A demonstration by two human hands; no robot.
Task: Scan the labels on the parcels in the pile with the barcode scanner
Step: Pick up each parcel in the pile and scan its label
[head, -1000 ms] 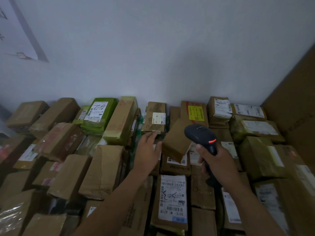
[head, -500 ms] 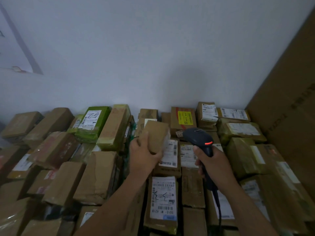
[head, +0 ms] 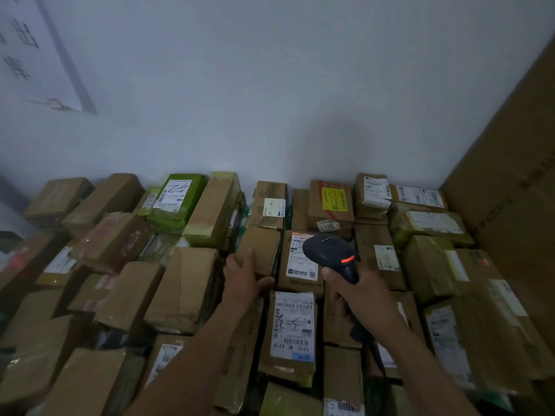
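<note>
A pile of brown cardboard parcels fills the lower half of the view. My left hand [head: 244,279] grips a small plain brown parcel [head: 262,250] at its lower edge, with the thumb under it. My right hand [head: 360,292] holds the handle of a black barcode scanner [head: 329,252] with an orange light on its side. The scanner head hangs over a parcel with a white label [head: 300,259] just right of the held parcel. Closer to me lies a parcel with a large white label [head: 292,324] bearing handwriting and a barcode.
A green-wrapped parcel [head: 177,199] and a parcel with a yellow label [head: 333,198] stand at the back against the white wall. A tall cardboard sheet [head: 510,175] rises on the right. The scanner cable [head: 377,352] trails down from my right hand.
My left hand took the small brown parcel off the labelled one, moved it left and has now lowered it into the pile. The scanner shifted slightly right over the uncovered white label.
</note>
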